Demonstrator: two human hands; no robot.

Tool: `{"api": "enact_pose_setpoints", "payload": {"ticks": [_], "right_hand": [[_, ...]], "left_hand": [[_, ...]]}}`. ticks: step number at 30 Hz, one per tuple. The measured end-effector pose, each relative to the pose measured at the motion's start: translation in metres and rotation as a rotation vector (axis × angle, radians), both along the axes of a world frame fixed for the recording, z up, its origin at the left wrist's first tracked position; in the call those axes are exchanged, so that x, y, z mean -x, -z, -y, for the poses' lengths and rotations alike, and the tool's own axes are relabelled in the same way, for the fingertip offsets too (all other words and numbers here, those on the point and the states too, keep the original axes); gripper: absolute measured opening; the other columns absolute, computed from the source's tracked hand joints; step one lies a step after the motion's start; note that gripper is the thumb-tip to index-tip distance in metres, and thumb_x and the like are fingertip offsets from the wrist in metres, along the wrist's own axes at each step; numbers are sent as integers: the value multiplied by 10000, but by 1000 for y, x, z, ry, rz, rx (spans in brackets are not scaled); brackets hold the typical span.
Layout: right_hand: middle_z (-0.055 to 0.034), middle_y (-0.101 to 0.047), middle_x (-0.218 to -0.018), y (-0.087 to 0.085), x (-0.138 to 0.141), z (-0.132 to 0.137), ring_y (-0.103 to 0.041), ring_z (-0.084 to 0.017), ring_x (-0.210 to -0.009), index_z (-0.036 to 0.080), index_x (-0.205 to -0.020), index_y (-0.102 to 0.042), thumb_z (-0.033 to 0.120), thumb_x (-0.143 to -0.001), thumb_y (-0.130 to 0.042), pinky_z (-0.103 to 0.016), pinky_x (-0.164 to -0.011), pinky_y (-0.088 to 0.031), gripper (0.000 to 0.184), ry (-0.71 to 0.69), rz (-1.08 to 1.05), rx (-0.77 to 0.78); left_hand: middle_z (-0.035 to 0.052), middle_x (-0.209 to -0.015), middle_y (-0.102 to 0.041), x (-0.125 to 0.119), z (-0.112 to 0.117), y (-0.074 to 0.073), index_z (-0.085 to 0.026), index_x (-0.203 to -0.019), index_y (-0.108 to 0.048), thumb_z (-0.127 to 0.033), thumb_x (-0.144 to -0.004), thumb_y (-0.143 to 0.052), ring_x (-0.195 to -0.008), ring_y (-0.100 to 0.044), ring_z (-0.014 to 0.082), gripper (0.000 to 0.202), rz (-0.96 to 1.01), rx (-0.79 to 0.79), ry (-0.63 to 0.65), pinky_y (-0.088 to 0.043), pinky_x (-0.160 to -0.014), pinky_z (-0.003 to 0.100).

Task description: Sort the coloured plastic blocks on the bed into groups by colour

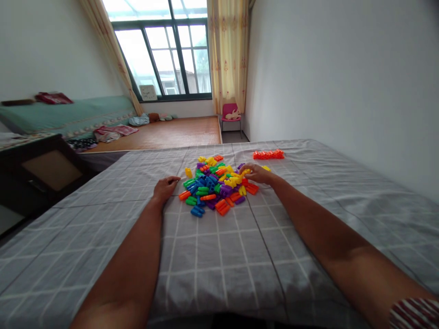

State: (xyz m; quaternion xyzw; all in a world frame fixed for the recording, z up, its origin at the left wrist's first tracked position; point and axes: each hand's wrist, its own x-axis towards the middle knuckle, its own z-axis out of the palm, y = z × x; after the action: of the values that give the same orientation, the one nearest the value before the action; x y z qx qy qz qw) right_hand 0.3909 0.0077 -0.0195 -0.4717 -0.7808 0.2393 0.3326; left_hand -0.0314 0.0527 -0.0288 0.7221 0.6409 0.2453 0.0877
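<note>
A pile of plastic building blocks (212, 185) in blue, green, orange, purple and yellow lies on the grey checked cloth. My left hand (166, 186) rests on the cloth just left of the pile, fingers curled together, with no block visible in it. A loose yellow block (188, 172) lies close to its fingertips. At the pile's right side, my right hand (255, 173) has its fingers closed on a yellow block (246, 172), partly hidden by the fingers. Another yellow block (266, 168) shows just beyond that hand.
Behind my right hand lies a row of joined orange blocks (268, 155). The checked cloth (219, 269) covers the surface in front of me. Farther back are a bed (178, 130), a pink chair (229, 109) and a dark cabinet (37, 178). A white wall (343, 82) borders the right.
</note>
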Motion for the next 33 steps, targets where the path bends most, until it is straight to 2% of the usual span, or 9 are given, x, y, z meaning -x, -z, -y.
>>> {"api": "enact_pose_setpoints", "payload": {"ticks": [3,5,9,12,15,19,23,29,33], "right_hand": [[-58,-686,-947,-5,-1,0,-625,-202,-933,190,-802,-721,67,-673,-590,-340,-909,-477,221,-1,83,-63],[-65,-693,-973,-12,-10,0,-622,-216,-966,193,-855,-727,65,-663,-601,-357,-937,-466,263,52,52,-76],[-73,-692,-1046,-27,-52,2,-619,-224,-990,193,-1095,-675,171,-712,-649,-365,-910,-490,384,325,-138,-78],[-87,-686,-1083,-23,-87,4,-621,-219,-984,181,-1167,-633,210,-697,-683,-355,-882,-508,474,441,-237,-40],[-88,-684,-1092,-7,-103,5,-623,-215,-996,177,-1147,-624,185,-655,-703,-373,-916,-504,498,416,-335,23],[-109,-668,-1166,8,-101,4,-607,-232,-1096,180,-1153,-594,196,-644,-725,-421,-981,-481,525,247,-445,136],[-117,-643,-1232,9,-100,4,-587,-271,-1166,205,-1175,-574,181,-595,-753,-489,-1029,-442,608,173,-459,240],[-105,-526,-1409,3,-108,8,-374,-299,-1389,249,-1271,-555,215,-597,-767,-509,-1116,-344,707,225,-417,158],[-130,-534,-1402,5,-107,8,-433,-316,-1347,226,-1272,-578,277,-574,-821,-504,-1107,-364,742,246,-354,251]], "left_hand": [[22,-1039,-750,0,0,0,-228,-1093,-744,-287,-828,-498,-908,-671,188,367,1,-3,-2,-491,-753,238],[24,-1041,-750,0,0,1,-222,-1097,-743,-292,-832,-496,-916,-670,188,369,7,-3,0,-489,-750,236],[14,-1046,-750,-1,-1,-1,-228,-1086,-746,-281,-829,-497,-923,-671,185,362,20,7,-10,-487,-754,231],[18,-1034,-753,-1,-2,-2,-228,-1077,-751,-293,-821,-507,-915,-674,189,359,17,11,-22,-490,-756,230],[27,-1037,-752,-1,-2,-2,-221,-1071,-755,-302,-809,-515,-912,-678,196,364,24,5,-17,-494,-767,233],[34,-1039,-750,0,-1,-1,-211,-1064,-756,-295,-802,-501,-917,-677,204,375,30,-10,-5,-494,-773,246],[41,-1018,-752,2,-3,0,-207,-1082,-749,-310,-794,-488,-876,-675,203,402,17,-2,9,-490,-740,253],[47,-992,-756,6,-7,5,-205,-1095,-743,-338,-799,-475,-856,-673,201,421,31,0,17,-481,-706,251],[47,-1008,-754,6,-8,6,-204,-1091,-744,-331,-796,-478,-864,-675,200,418,35,-11,23,-483,-714,251]]}}
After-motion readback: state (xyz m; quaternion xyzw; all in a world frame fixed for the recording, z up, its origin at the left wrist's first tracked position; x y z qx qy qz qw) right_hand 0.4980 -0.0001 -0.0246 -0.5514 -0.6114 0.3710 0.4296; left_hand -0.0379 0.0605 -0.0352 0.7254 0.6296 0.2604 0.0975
